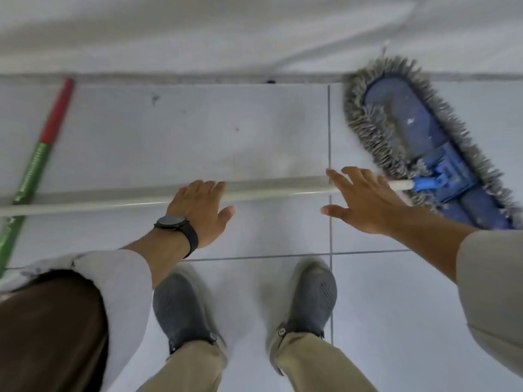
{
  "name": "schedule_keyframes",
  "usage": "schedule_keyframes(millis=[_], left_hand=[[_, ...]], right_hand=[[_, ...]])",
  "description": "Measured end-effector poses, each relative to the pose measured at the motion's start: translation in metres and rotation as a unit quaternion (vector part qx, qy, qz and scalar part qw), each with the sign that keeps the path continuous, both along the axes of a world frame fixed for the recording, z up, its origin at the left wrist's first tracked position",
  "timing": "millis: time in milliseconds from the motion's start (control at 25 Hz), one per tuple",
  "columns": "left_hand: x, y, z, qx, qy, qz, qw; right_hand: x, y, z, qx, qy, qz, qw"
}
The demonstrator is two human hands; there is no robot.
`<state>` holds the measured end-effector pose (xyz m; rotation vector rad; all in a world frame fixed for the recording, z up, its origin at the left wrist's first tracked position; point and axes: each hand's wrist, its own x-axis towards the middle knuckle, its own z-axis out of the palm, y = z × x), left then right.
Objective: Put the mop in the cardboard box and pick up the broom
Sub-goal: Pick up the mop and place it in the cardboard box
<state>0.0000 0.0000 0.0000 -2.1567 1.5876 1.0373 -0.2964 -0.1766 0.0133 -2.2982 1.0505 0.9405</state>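
Head view, progress: we judge nothing is done yet; the mop (424,137) lies flat on the tiled floor (198,131), its pole (113,200) running left, and no cardboard box is in view.
Grip: our left hand (198,210) and right hand (365,199) are spread over the pole, grasping nothing.
Left to do: box the mop, then take the broom.
Around: the broom handle (42,148) lies at far left, its lower part under or touching the pole; our shoes (181,306) stand near.

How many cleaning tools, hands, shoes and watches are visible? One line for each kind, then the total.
Cleaning tools: 2, the mop and the green-and-red broom handle
Hands: 2, left hand, right hand
Shoes: 2
Watches: 1
Total: 7
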Motion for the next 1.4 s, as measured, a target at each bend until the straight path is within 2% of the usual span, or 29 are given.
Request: schedule_keyframes(millis=[40, 120, 200, 280, 360, 480, 640, 800, 960, 1000, 1040, 1080, 1120, 1160, 1200, 1240, 1280, 1320, 1360, 1400], left_hand=[[-0.001, 0.001, -0.024, -0.012, -0.013, -0.031, 0.999], [0.001, 0.005, -0.070, -0.049, -0.023, -0.041, 0.998], [0.005, 0.009, -0.092, -0.085, -0.004, -0.029, 0.996], [0.007, 0.012, -0.088, -0.105, 0.001, -0.027, 0.994], [0.012, 0.016, -0.050, -0.110, -0.001, -0.032, 0.993], [0.020, 0.027, 0.068, -0.128, 0.005, -0.030, 0.991], [0.039, 0.054, 0.285, -0.174, -0.002, -0.010, 0.985], [0.050, 0.107, 0.489, -0.264, -0.070, 0.039, 0.961], [0.036, 0.176, 0.601, -0.314, -0.102, 0.136, 0.934], [0.028, 0.201, 0.621, -0.324, -0.110, 0.184, 0.921], [0.021, 0.232, 0.645, -0.345, -0.112, 0.265, 0.893], [0.018, 0.263, 0.663, -0.379, -0.089, 0.386, 0.836], [0.016, 0.292, 0.679, -0.416, -0.033, 0.534, 0.735], [0.019, 0.323, 0.696, -0.444, 0.070, 0.682, 0.576], [0.025, 0.355, 0.716, -0.455, 0.211, 0.784, 0.366], [0.035, 0.389, 0.733, -0.438, 0.353, 0.808, 0.175], [0.045, 0.423, 0.747, -0.428, 0.467, 0.773, 0.032], [0.053, 0.451, 0.756, -0.426, 0.520, 0.736, -0.075], [0.058, 0.492, 0.765, -0.438, 0.508, 0.727, -0.145], [0.061, 0.534, 0.771, -0.453, 0.483, 0.723, -0.195]], right_hand=[[0.000, 0.000, -0.029, -0.009, -0.002, 0.010, 1.000], [-0.002, -0.005, -0.076, -0.033, 0.000, 0.009, 0.999], [-0.004, -0.005, -0.101, -0.038, -0.038, 0.003, 0.999], [-0.004, -0.003, -0.095, -0.039, -0.065, 0.026, 0.997], [0.001, 0.000, -0.054, -0.032, -0.061, 0.025, 0.997], [0.009, 0.013, 0.067, -0.061, -0.075, 0.025, 0.995], [0.024, 0.044, 0.289, -0.104, -0.119, 0.002, 0.987], [0.046, 0.089, 0.496, -0.185, -0.178, 0.009, 0.966], [0.059, 0.148, 0.612, -0.223, -0.244, 0.022, 0.944], [0.061, 0.164, 0.634, -0.228, -0.259, 0.037, 0.938], [0.065, 0.183, 0.656, -0.234, -0.269, 0.057, 0.932], [0.070, 0.202, 0.677, -0.242, -0.284, 0.074, 0.925], [0.077, 0.220, 0.694, -0.248, -0.295, 0.091, 0.918], [0.085, 0.238, 0.710, -0.254, -0.306, 0.109, 0.911], [0.097, 0.260, 0.724, -0.259, -0.311, 0.136, 0.904], [0.111, 0.285, 0.737, -0.259, -0.315, 0.162, 0.898], [0.127, 0.309, 0.748, -0.257, -0.321, 0.185, 0.893], [0.143, 0.329, 0.755, -0.249, -0.325, 0.201, 0.890], [0.164, 0.359, 0.761, -0.241, -0.333, 0.228, 0.883], [0.188, 0.391, 0.766, -0.231, -0.340, 0.257, 0.875]])
